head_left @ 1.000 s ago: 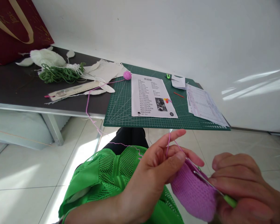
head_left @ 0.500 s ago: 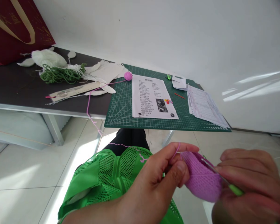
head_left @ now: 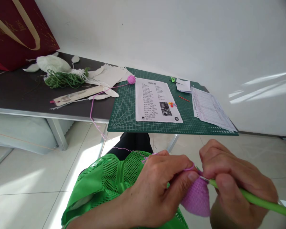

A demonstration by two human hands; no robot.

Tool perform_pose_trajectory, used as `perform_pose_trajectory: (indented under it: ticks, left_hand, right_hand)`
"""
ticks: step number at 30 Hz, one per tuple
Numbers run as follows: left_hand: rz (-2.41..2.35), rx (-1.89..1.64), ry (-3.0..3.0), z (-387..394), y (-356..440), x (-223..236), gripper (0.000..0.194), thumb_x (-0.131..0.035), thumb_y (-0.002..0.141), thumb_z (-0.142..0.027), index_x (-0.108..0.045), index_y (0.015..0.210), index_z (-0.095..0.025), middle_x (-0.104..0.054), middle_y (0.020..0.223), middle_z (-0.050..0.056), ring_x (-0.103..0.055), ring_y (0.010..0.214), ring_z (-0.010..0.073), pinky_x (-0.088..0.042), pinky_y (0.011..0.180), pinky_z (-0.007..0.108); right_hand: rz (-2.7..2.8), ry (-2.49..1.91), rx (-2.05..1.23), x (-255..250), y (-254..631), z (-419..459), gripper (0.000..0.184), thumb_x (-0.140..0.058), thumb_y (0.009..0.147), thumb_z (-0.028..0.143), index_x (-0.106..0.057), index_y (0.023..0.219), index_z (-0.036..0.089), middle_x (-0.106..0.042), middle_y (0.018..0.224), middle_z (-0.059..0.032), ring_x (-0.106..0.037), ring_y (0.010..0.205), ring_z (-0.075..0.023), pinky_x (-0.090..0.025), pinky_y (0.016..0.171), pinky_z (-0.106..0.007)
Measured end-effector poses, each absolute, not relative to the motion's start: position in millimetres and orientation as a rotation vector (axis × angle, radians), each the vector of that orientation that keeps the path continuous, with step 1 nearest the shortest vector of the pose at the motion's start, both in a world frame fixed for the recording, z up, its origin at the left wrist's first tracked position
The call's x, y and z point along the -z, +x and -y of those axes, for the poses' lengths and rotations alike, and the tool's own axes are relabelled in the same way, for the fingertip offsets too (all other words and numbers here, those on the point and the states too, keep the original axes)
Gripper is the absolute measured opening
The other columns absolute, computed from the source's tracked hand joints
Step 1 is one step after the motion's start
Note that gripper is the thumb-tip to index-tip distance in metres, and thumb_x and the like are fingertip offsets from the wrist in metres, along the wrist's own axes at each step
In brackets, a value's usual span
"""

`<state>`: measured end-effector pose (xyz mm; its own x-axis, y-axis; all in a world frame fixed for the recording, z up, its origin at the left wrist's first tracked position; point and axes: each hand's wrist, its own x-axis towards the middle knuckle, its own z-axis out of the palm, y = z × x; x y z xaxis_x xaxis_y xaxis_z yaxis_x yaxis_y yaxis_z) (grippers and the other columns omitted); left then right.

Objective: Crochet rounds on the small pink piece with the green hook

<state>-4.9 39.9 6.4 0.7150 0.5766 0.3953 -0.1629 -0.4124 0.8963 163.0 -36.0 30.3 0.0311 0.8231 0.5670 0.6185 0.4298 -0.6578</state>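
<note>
My left hand (head_left: 162, 184) pinches the upper edge of a pink crocheted piece (head_left: 197, 198), with pink yarn looped over its index finger. My right hand (head_left: 238, 181) is closed round the green handle of a crochet hook (head_left: 255, 198). The hook's metal shaft meets the top edge of the piece, close to my left fingertips; its very tip is hidden. From my left hand the pink yarn runs over my green mesh garment (head_left: 126, 170) and up to a small pink yarn ball (head_left: 131, 79) on the mat.
A green cutting mat (head_left: 124, 124) carries a printed pattern sheet (head_left: 154, 111), more papers (head_left: 211, 108) and a red stick (head_left: 183, 98). On the dark table (head_left: 11, 92) lie green yarn (head_left: 64, 79), white yarn (head_left: 53, 63) and a ruler (head_left: 78, 95). A red bag (head_left: 21, 31) stands behind.
My right hand has moved left and turned, bringing the hook to the edge beside my left fingers. The crocheted piece has tilted and hangs lower. My left index finger has bent down.
</note>
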Motion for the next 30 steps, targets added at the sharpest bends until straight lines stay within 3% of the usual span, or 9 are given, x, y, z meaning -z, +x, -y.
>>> perform_pose_trajectory:
  ticks: [4,10,18,26,30]
  left_hand:
    - [-0.331,-0.857,1.761,-47,-8,-2,0.03,-0.049,0.106,-0.022,-0.052,0.077,-0.022,-0.049,0.065,-0.004,-0.046,0.06,0.0135,-0.04,0.064,0.03]
    - [-0.314,-0.895,1.763,-53,-6,4,0.032,-0.049,0.105,-0.021,-0.05,0.074,-0.022,-0.047,0.062,-0.005,-0.044,0.057,0.0132,-0.036,0.061,0.03]
    - [-0.262,-1.037,1.771,-48,-4,3,0.03,-0.051,0.101,-0.014,-0.042,0.073,-0.023,-0.039,0.063,-0.007,-0.037,0.054,0.0116,-0.034,0.063,0.031]
    - [-0.086,-1.324,1.933,-44,1,20,0.023,-0.057,0.08,-0.003,-0.048,0.084,-0.024,-0.049,0.062,-0.008,-0.039,0.048,0.0113,-0.028,0.058,0.034]
    - [-0.047,-1.41,1.95,-41,4,26,0.029,-0.053,0.07,-0.002,-0.046,0.086,-0.025,-0.043,0.06,-0.009,-0.034,0.044,0.0113,-0.025,0.058,0.035]
  right_hand:
    - [1.701,-1.171,-0.64,-27,173,25,0.036,-0.075,0.091,0.057,-0.062,0.085,0.024,-0.054,0.072,0.0003,-0.051,0.071,-0.0176,-0.043,0.06,-0.031]
    - [1.647,-1.128,-0.909,-24,178,23,0.012,-0.07,0.095,0.027,-0.062,0.086,0.025,-0.056,0.075,0.0012,-0.053,0.073,-0.0155,-0.046,0.064,-0.028]
    - [1.635,-1.013,-0.909,-14,193,29,0.024,-0.069,0.097,0.038,-0.064,0.078,0.023,-0.06,0.068,0.0007,-0.056,0.07,-0.0163,-0.047,0.063,-0.031]
    - [1.691,-1.004,-0.796,-17,201,41,0.024,-0.069,0.098,0.038,-0.067,0.079,0.023,-0.061,0.071,0.0024,-0.057,0.069,-0.0158,-0.045,0.085,-0.038]
    - [1.799,-1.02,-0.771,-15,206,41,0.027,-0.076,0.091,0.046,-0.066,0.076,0.026,-0.065,0.086,0.0024,-0.061,0.082,-0.017,-0.04,0.112,-0.038]
